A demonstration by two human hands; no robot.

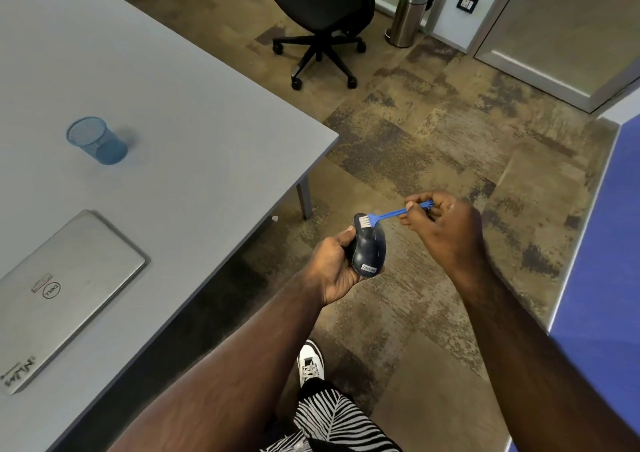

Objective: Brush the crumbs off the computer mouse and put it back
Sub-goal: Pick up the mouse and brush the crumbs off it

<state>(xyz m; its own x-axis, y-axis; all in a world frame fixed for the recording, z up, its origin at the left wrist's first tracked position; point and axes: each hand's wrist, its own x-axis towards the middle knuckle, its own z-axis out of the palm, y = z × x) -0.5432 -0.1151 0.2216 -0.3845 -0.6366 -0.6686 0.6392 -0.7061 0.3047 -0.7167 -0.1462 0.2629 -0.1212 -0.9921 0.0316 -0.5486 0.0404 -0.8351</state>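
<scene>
A dark computer mouse (369, 247) with a small brand label is held over the floor, to the right of the grey table's corner. My left hand (334, 267) grips it from the left side and below. My right hand (446, 233) pinches the handle of a small blue brush (391, 214). The brush's white bristles rest on the front end of the mouse. No crumbs can be made out on the mouse at this size.
The grey table (180, 112) on the left carries a closed silver laptop (65, 292) and a blue mesh cup (97, 140). A black office chair (322, 18) and a steel bin (412, 13) stand at the back. A blue surface (602, 278) lies on the right.
</scene>
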